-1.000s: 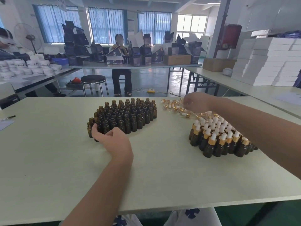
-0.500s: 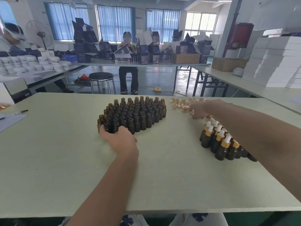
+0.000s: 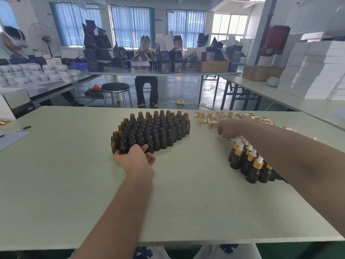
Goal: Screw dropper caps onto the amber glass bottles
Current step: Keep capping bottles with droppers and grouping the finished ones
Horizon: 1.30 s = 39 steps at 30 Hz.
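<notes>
No text legible anywhere. Dark cartons (image 3: 164,66) on the far surface carry pale print, too blurred to read. White jars (image 3: 34,71) at left show dark label bands, wording unresolved. Hanging sign (image 3: 82,3) near the ceiling: marks too small. Red cabinet (image 3: 276,41): pale, blurred marking.

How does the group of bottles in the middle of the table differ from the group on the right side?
The middle group has open necks, no caps; the right group wears white droppers with gold collars. The middle group shows many more bottles; the right group is partly hidden under the right forearm. Both are amber glass bottles, upright, packed close together.
</notes>
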Available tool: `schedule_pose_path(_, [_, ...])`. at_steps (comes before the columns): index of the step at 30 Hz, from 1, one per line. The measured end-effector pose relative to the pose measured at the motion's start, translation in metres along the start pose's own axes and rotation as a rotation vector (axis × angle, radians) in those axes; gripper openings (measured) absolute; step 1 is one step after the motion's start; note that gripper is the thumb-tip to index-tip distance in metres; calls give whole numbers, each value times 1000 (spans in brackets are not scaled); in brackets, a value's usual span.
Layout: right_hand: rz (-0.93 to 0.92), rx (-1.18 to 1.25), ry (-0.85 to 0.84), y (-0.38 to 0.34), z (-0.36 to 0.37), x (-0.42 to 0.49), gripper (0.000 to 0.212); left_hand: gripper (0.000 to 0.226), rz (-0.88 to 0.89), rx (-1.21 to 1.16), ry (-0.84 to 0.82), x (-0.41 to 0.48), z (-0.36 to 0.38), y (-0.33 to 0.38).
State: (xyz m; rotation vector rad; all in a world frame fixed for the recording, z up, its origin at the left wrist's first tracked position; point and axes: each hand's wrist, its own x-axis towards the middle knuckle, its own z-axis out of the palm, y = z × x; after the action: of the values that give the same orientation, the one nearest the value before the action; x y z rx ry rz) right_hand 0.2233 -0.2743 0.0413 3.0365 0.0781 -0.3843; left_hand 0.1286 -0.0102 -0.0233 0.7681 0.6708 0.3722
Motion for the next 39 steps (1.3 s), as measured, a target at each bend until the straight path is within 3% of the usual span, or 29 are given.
schedule_pose_path(14, [-25,12,2,11,3,8,38,55,-96,5,-38,3,-3,7])
schedule_pose_path(31, [-54,44,206,26,2,6,35,43,-76,33,-22,1,-2,5])
schedule_pose_path(34, [-95,53,297,27,-8,4,35,37,9,73,-3,-5,-1,2])
schedule_pose_path(39, [-228,119,510,25,-41,-9,30,23,389,293,-108,-17,1,-9])
